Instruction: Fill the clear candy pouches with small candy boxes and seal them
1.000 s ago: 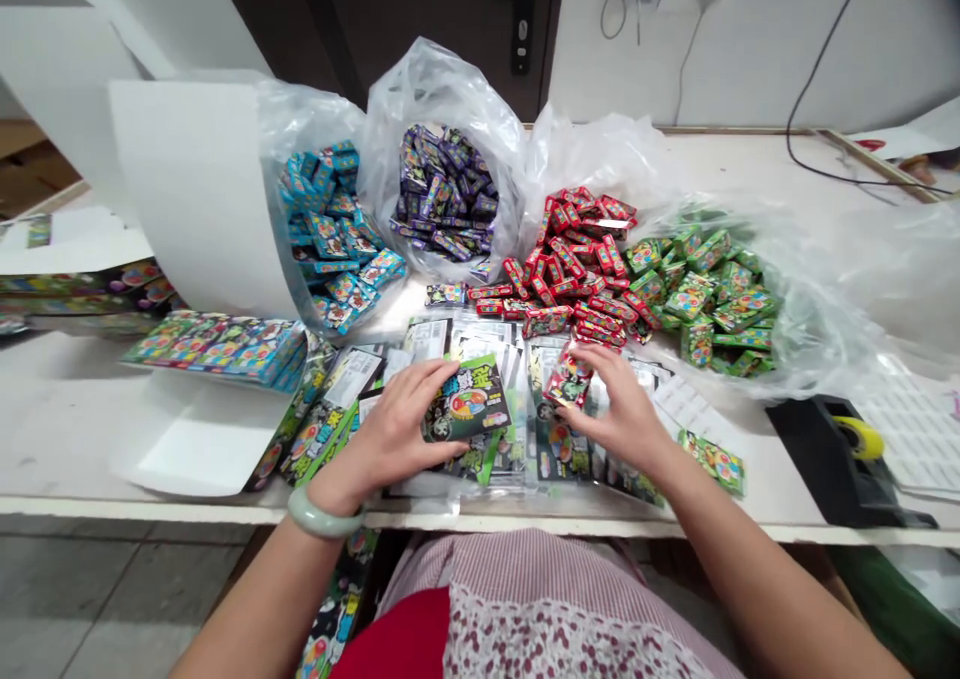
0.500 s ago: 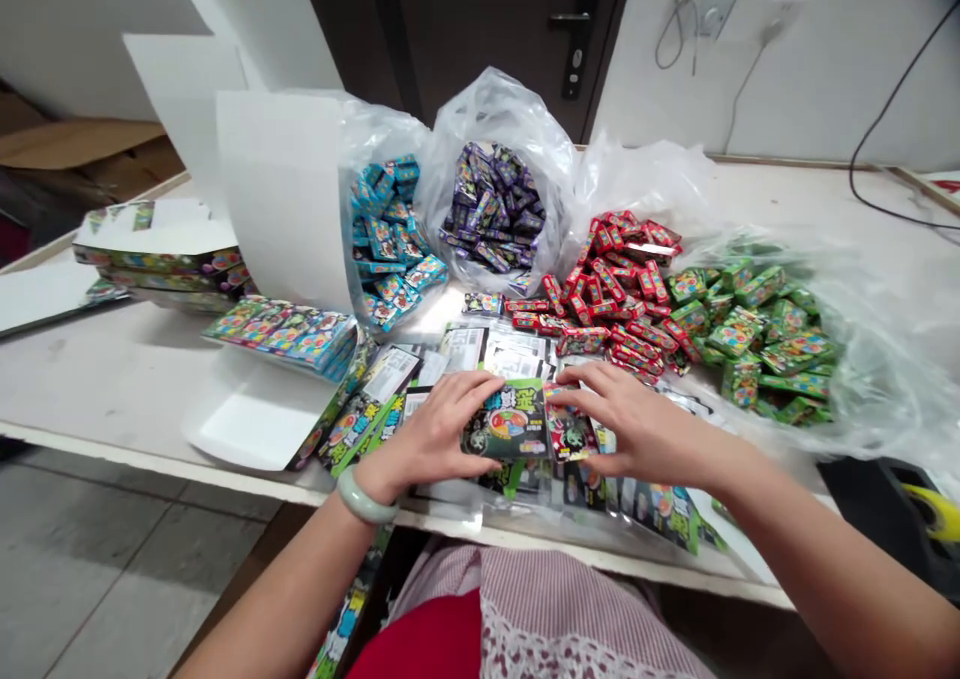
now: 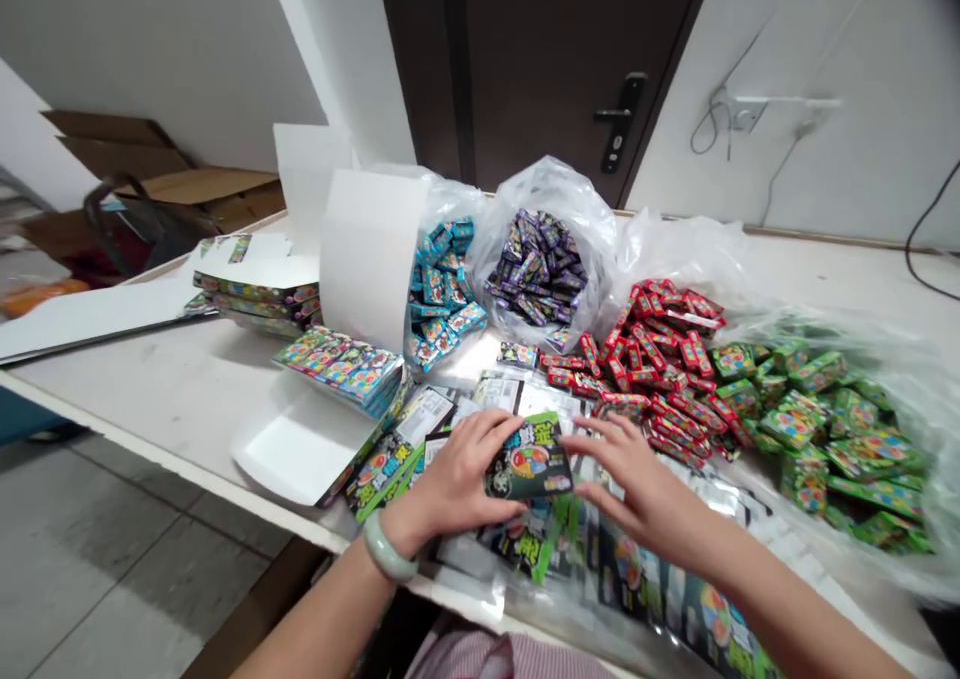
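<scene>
My left hand (image 3: 472,474) is closed around the left side of a black and green printed packet (image 3: 529,459), thumb along its lower edge and fingers over the top. At the packet's right edge is my right hand (image 3: 626,474), its fingers and thumb spread; whether the fingertips touch the packet I cannot tell. Beneath both hands lie more black and green packets (image 3: 525,544), some in clear plastic. Just beyond them are loose small red boxes (image 3: 660,344).
Clear bags hold small blue boxes (image 3: 442,289), purple boxes (image 3: 536,269) and green boxes (image 3: 847,419). To the left stand an open white-lined carton (image 3: 367,259) with a row of boxes (image 3: 349,364) and a stack of flat printed cartons (image 3: 259,294). The table's front edge (image 3: 172,464) runs below.
A small red box at my right fingers is no longer visible. The right hand has spread at the packet's edge, and the left still holds the packet. The view has shifted left and up.
</scene>
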{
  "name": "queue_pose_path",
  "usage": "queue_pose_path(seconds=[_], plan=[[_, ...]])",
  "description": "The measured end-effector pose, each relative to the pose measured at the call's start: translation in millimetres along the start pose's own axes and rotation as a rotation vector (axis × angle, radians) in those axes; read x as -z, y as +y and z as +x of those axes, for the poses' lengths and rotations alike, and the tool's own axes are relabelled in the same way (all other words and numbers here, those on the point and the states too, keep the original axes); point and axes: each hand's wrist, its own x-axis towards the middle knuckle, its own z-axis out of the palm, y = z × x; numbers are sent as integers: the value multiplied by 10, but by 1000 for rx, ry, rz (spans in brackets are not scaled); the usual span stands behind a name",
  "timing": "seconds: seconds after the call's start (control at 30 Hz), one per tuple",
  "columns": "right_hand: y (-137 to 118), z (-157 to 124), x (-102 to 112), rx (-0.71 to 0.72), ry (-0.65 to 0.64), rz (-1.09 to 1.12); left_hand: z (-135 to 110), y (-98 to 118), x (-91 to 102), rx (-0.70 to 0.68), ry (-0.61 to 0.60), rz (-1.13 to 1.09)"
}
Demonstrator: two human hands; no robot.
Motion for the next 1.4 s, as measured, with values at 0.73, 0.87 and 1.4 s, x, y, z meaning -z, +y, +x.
queue_pose_path(seconds=[0.73,0.87,1.4], plan=[[1189,1996,-247,-471,114,109,-210,-471,213,133,146,84],[985,1171,-197,-339,89,288,-196,-472,223,122,144,72],[459,300,-384,-175,-24,-191,-272,-282,159,43,-8,80]])
